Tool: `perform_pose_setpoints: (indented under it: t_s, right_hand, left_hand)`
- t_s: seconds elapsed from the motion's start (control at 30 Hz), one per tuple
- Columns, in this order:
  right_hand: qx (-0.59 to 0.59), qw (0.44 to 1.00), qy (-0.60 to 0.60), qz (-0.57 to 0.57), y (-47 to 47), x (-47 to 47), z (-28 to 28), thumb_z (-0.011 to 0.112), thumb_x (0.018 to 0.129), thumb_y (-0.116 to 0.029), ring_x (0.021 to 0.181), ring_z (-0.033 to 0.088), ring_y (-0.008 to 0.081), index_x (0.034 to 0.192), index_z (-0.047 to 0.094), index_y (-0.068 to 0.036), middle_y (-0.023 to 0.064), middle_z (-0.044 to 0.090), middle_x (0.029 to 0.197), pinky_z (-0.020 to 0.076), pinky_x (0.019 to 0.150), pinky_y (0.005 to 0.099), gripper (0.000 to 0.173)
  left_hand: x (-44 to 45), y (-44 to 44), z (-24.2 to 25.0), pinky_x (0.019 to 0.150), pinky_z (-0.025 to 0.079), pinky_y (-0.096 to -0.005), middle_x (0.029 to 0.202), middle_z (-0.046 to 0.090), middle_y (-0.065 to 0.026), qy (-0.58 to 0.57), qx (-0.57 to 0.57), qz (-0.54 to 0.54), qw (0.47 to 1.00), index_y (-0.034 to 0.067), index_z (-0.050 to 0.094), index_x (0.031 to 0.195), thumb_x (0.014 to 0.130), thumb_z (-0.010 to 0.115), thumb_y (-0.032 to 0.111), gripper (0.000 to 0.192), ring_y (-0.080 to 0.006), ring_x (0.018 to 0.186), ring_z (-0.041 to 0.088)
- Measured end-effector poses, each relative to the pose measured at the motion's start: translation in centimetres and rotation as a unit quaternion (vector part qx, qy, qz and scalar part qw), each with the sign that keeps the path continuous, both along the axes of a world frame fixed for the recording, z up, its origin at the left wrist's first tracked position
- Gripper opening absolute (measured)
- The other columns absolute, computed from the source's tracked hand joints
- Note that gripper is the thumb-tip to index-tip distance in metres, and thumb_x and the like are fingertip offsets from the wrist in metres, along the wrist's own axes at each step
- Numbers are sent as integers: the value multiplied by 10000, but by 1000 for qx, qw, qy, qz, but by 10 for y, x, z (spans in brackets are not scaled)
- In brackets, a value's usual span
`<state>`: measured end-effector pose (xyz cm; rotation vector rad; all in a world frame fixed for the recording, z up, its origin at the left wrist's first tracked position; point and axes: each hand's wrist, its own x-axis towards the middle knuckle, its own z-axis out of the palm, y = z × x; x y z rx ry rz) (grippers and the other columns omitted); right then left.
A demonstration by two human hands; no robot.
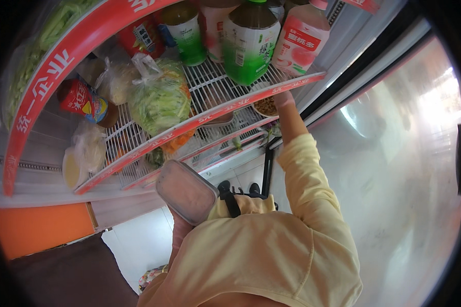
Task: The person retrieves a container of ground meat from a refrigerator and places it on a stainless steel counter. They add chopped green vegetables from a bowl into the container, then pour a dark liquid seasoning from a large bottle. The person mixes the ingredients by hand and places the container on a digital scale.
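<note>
My left hand holds a rectangular lidded plastic container from below, in front of the fridge. Pinkish contents show through its cloudy lid. My right hand reaches under the red front strip of a wire shelf, its fingers hidden behind that strip. Right beside it, on the level below, is a round bowl of small brown food pieces. Whether the fingers grip the bowl's rim cannot be seen.
Green tea bottles and a pink peach drink bottle stand on the shelf. Bagged shredded vegetables and a tilted red-labelled bottle are further left. An open glass door stands at the right.
</note>
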<state>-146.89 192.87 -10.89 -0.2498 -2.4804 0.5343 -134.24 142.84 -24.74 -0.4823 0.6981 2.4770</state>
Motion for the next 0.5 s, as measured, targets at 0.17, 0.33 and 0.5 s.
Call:
perform_pose_setpoints:
  t_s: [0.17, 0.33, 0.5]
  right_hand:
    - [62, 991, -121, 18, -86, 31, -14, 517, 920, -409, 927, 637, 384, 1038, 639, 14, 212, 668, 1015, 509, 820, 462, 456]
    - [-229, 945, -226, -62, -138, 29, -55, 511, 904, -466, 968, 600, 426, 965, 646, 27, 272, 646, 950, 476, 846, 487, 515]
    - [-353, 933, -69, -32, -140, 12, -105, 625, 867, -324, 1018, 590, 423, 1163, 545, 17, 275, 636, 1027, 474, 859, 452, 458]
  left_hand:
    - [-1, -2, -2, 1018, 422, -416, 1344, 483, -55, -1, 7, 11, 1000, 142, 360, 1412, 909, 413, 640, 710, -247, 1206, 484]
    - [-2, -6, -4, 1016, 423, -416, 1341, 486, -54, 1, 12, 19, 1000, 142, 363, 1410, 908, 415, 640, 709, -248, 1203, 486]
    - [-4, -8, -4, 1015, 424, -416, 1337, 489, -54, 2, 12, 14, 1000, 142, 366, 1408, 908, 416, 640, 707, -249, 1200, 488]
